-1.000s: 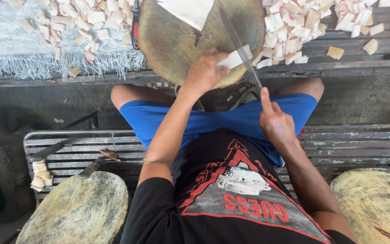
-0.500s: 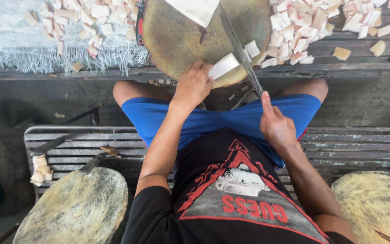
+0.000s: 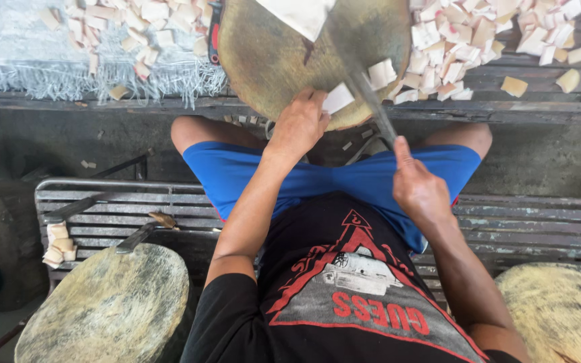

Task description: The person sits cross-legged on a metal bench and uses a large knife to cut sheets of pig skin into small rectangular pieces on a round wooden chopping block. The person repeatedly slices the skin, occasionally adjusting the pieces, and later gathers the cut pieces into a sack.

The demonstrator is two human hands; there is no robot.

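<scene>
Seated person seen from above, working at a round wooden chopping block (image 3: 270, 60). The left hand (image 3: 300, 124) rests at the near rim of the block, fingers curled closed on a pale flat piece (image 3: 337, 99) that juts out to the right of the fingertips. The right hand (image 3: 417, 188) is closed around the handle of a long knife (image 3: 370, 101), thumb extended along the handle; the blade runs up and away from this grip across the block, passing just right of the held piece. A second pale piece (image 3: 382, 72) lies on the block just right of the blade. A larger white slab (image 3: 297, 15) sits at the far edge of the block, well beyond both hands. Heaps of cut pale pieces (image 3: 469, 47) lie on the slatted platform to the right of the block, others on the grey mat (image 3: 15, 54) to the left. The person sits on a slatted bench (image 3: 89, 208).
</scene>
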